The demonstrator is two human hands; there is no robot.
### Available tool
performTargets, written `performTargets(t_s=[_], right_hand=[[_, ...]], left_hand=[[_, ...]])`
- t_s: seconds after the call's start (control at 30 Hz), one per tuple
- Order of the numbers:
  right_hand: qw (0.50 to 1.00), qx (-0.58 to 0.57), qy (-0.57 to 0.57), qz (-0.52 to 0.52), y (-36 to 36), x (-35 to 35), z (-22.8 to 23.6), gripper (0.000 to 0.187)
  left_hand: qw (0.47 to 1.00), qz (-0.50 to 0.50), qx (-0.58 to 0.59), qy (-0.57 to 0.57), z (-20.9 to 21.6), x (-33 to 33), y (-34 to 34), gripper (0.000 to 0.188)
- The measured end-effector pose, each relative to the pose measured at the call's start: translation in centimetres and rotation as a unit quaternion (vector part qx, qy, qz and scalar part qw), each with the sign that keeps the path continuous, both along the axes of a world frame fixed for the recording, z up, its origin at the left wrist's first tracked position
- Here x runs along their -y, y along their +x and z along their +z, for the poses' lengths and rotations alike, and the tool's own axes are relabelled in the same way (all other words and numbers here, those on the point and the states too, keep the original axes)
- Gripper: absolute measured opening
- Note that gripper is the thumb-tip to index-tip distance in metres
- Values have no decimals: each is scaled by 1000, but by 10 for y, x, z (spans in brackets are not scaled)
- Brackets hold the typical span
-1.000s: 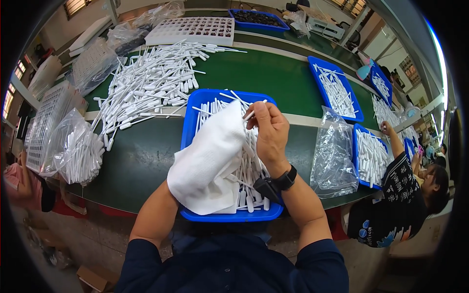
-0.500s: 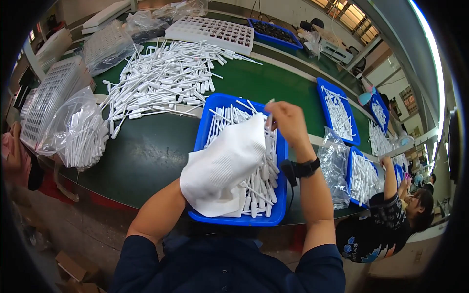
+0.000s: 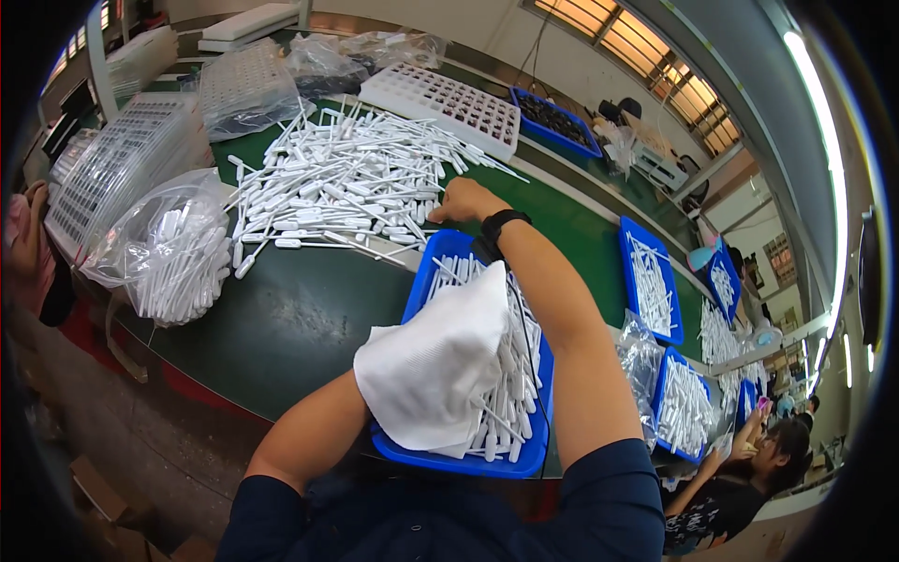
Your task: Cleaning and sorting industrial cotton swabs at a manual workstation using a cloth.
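A white ribbed cloth (image 3: pixel 435 361) drapes over my left hand, hiding its fingers; only the left forearm (image 3: pixel 318 426) shows below. The cloth lies above a blue tray (image 3: pixel 412 298) filled with white plastic droppers (image 3: pixel 515 393). My right hand (image 3: pixel 468 199), with a black band on its wrist, reaches past the tray to the near right edge of a large heap of droppers (image 3: pixel 337 178). Its fingers are curled together, the tips down by the heap. Whether a dropper is between them is hidden. A thin black cord (image 3: pixel 526 323) runs from the wristband across the tray.
On the left are a clear bag of droppers (image 3: pixel 183 272) and stacked clear plastic trays (image 3: pixel 126 169). A white holed block (image 3: pixel 440 105) stands behind the heap. More blue trays (image 3: pixel 627 281) line the right, where a co-worker (image 3: pixel 740 478) sits.
My right hand has moved from beside the cloth's upper tip, over the tray, forward and left to the heap. The cloth has sagged slightly over my left hand. The view has shifted.
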State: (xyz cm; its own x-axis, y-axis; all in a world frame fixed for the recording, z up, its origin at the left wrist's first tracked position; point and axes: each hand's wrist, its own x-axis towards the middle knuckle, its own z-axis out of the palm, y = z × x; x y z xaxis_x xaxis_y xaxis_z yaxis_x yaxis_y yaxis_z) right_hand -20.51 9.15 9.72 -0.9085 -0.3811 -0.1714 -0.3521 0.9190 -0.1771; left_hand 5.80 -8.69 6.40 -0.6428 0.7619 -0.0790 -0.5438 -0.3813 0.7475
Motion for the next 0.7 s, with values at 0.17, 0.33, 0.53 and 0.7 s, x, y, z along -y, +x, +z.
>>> performTargets(t_s=[0.17,0.33,0.53,0.7], right_hand=[[975,133,-135,-115,-10,-12,-17,29],[981,102,-59,-153,13,-21,0,25],[989,-61,32,-134,80,-77,30,20],[911,-39,-350,-214,191,-89,51,22]], left_hand=[[994,-81,40,58,-47,5,-3,26],[999,13,-32,-5,-53,6,-5,27],[984,62,-137,-95,-27,-9,-21,31],[847,184,-461,-189,32,-31,-25,26]])
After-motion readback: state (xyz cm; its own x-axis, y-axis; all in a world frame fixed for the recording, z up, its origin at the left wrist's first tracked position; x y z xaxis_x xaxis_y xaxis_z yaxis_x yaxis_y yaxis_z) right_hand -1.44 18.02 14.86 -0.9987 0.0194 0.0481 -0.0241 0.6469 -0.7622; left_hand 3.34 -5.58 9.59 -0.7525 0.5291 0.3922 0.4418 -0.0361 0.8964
